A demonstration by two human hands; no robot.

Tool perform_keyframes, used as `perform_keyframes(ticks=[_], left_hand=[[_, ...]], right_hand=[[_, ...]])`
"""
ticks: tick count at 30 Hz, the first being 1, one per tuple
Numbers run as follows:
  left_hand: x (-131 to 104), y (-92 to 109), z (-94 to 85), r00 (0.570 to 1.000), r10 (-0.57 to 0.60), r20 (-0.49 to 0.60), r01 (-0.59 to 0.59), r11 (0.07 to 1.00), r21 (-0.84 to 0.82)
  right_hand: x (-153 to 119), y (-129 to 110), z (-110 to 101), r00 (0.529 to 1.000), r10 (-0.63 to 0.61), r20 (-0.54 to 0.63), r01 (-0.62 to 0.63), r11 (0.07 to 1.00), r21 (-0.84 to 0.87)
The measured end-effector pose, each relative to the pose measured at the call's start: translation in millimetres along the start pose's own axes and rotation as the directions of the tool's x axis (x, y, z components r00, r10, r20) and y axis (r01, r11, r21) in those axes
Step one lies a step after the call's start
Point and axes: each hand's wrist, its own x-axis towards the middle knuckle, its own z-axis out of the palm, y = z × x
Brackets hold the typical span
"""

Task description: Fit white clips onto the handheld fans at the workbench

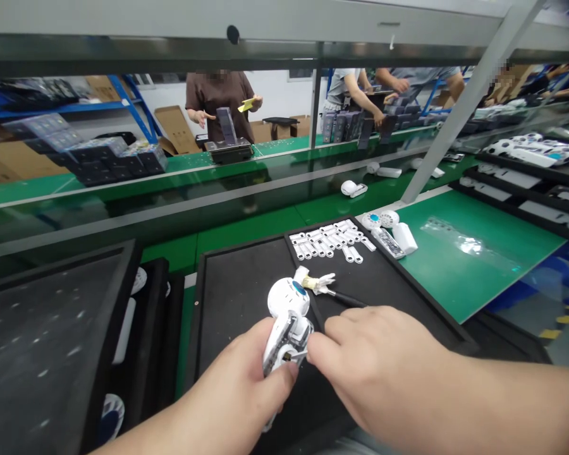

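A white handheld fan [288, 298] with a round head, a blue centre and an opened handle is tilted above the black tray. My left hand [251, 379] wraps round its handle, thumb on the near side. Dark inner parts show in the opening. My right hand [374, 360] is closed at the handle's right side, fingertips pinched by the opening. A small white sliver shows at those fingertips; the rest is hidden. Just beyond, a black-handled tool [346, 298] with a whitish wrapped tip lies on the tray.
Small white strips with ring ends [329, 243] lie in the black tray [237, 259]. Fan parts [391, 234] rest on the green mat [483, 240] at right. Stacked trays [531, 183] stand beyond. Another black tray [42, 341] is at left. Co-workers stand across the conveyor [246, 221].
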Motion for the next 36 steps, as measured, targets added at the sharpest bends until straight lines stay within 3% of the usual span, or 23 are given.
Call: perform_keyframes(ticks=[12, 20, 22, 27, 36], left_hand=[[1.7, 1.9, 2.0, 0.999, 0.04, 0.0, -0.039, 0.984, 0.172], [0.6, 5.1, 4.3, 0.999, 0.043, -0.006, -0.04, 0.963, 0.266], [1.6, 3.8, 5.7, 0.999, 0.047, -0.001, -0.045, 0.963, 0.266], [3.6, 1.7, 6.0, 0.998, 0.055, -0.012, -0.05, 0.962, 0.267], [3.9, 2.1, 5.9, 0.999, 0.033, 0.01, -0.034, 0.976, 0.216]], right_hand=[[7.5, -7.2, 4.5, 0.997, -0.037, 0.074, 0.039, 0.999, -0.024], [12.2, -11.6, 4.6, 0.97, -0.007, 0.242, 0.006, 1.0, 0.004], [12.8, -13.3, 5.0, 0.953, -0.005, 0.303, -0.001, 1.0, 0.02], [12.8, -12.8, 4.9, 0.96, -0.006, 0.282, -0.011, 0.998, 0.056], [24.4, -8.5, 4.5, 0.907, -0.022, 0.421, -0.033, 0.992, 0.124]])
